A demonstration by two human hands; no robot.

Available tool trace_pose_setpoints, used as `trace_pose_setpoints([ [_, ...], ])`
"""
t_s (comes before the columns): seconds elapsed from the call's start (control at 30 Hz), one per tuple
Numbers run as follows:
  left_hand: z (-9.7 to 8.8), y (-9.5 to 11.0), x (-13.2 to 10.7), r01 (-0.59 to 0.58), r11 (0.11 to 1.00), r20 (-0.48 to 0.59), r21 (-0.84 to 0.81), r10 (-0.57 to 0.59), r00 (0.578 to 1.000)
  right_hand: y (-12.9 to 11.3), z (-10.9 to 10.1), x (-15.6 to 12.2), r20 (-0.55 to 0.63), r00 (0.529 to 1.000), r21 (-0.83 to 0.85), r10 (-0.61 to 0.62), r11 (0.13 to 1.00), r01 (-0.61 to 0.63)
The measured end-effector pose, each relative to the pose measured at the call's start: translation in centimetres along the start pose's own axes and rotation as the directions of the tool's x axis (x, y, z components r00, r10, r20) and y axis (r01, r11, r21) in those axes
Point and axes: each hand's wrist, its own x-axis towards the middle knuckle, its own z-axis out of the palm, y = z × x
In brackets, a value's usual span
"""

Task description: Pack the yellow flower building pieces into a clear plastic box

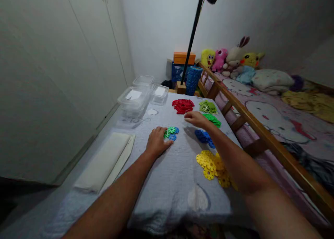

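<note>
Piles of flat plastic snowflake pieces lie on a cloth-covered table (172, 183): red (183, 105), light green (208, 107), dark green (213, 119), blue (204, 136) and yellow (212, 166). My left hand (156, 141) rests on the cloth, fingers curled, touching a small joined cluster of green and blue pieces (171, 133). My right hand (195, 118) hovers between the red pile and the dark green pile, fingers curled; whether it holds a piece is hidden.
Clear plastic containers (135, 99) stand at the table's far left. A folded white cloth (103, 164) lies at the left. A wooden bed rail (261, 134) runs along the right, with stuffed toys (229, 59) beyond. A black pole (193, 33) rises behind the table.
</note>
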Motion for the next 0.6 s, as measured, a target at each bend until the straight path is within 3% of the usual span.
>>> trace_pose_setpoints([
  [0.13,0.2,-0.1,0.3,-0.008,1.000,-0.016,-0.015,0.007,1.000,-3.0,3.4,0.6,0.030,0.993,0.020,-0.110,0.994,0.109],
  [0.27,0.4,-0.7,0.6,-0.019,0.999,-0.056,-0.033,0.017,0.998,-3.9,5.7,1.0,-0.008,0.996,-0.068,-0.085,0.994,0.084],
  [0.47,0.4,-1.7,0.8,-0.002,0.999,-0.078,-0.034,0.000,0.997,-4.1,6.9,0.9,-0.083,0.996,-0.031,-0.023,0.999,0.020],
  [0.6,0.2,-2.0,1.1,0.009,0.996,-0.125,-0.088,-0.020,0.992,-4.4,6.8,0.7,-0.105,0.994,0.141,-0.003,0.990,0.018],
])
